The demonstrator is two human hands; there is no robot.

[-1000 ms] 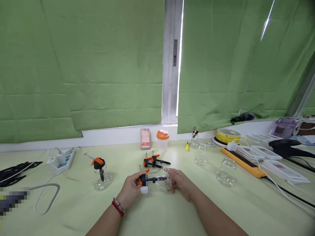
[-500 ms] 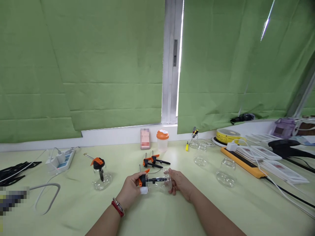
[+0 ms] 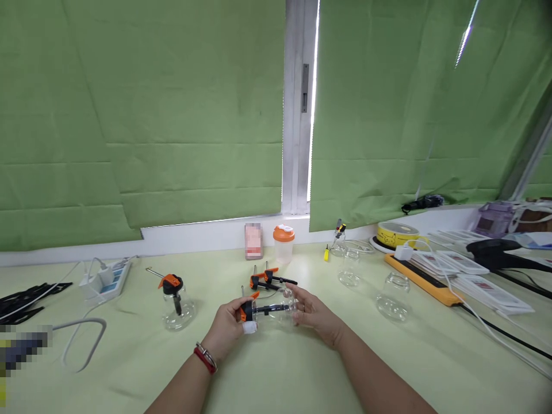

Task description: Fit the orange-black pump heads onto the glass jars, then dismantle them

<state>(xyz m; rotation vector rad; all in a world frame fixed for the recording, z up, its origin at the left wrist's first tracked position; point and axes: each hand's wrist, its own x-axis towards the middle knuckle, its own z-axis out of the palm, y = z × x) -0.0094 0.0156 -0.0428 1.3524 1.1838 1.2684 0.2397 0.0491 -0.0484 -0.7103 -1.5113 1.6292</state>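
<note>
A clear glass bottle (image 3: 282, 317) lies on its side between my hands, with a black-and-orange dispenser top (image 3: 247, 310) at its left end and a black tube running inside. My left hand (image 3: 225, 326) is closed around that top; a white wrap shows on one finger. My right hand (image 3: 318, 318) grips the bottle's right end, fingers curled around the glass. Just beyond lie two loose black-and-orange dispenser tops (image 3: 268, 278) with thin metal spouts. To the left stands another glass bottle (image 3: 183, 316) fitted with such a top.
Empty glass bottles (image 3: 392, 299) stand on the right, near an orange power strip (image 3: 425, 280). An orange-lidded cup (image 3: 283, 247) and a phone (image 3: 253, 241) are by the wall. Screwdrivers (image 3: 340, 231) stand behind; a white power strip (image 3: 110, 282) and cables lie left.
My right hand has shifted its grip on the bottle's end, its fingers turning around the glass. My left hand keeps hold of the top. The view has tilted slightly.
</note>
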